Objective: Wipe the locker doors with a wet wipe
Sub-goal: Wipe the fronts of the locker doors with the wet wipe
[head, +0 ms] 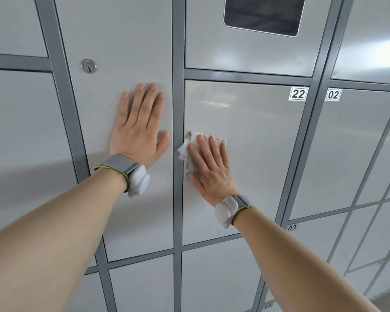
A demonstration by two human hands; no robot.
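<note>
Presently the right grip lies flat, fingers straight, pressing the wet wipe onto door 22; nothing is pinched. Risk: the wipe bunches out on the thumb side and could slip free mid-stroke. The left grip, released and flat, braces on the neighbouring door.

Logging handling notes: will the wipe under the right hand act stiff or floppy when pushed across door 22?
Probably floppy: the wipe shows creases and loose folds beside the right hand. It likely slides easily, as door 22 looks smooth and glossy. Its free left edge may bunch, since no fingers press there.
</note>
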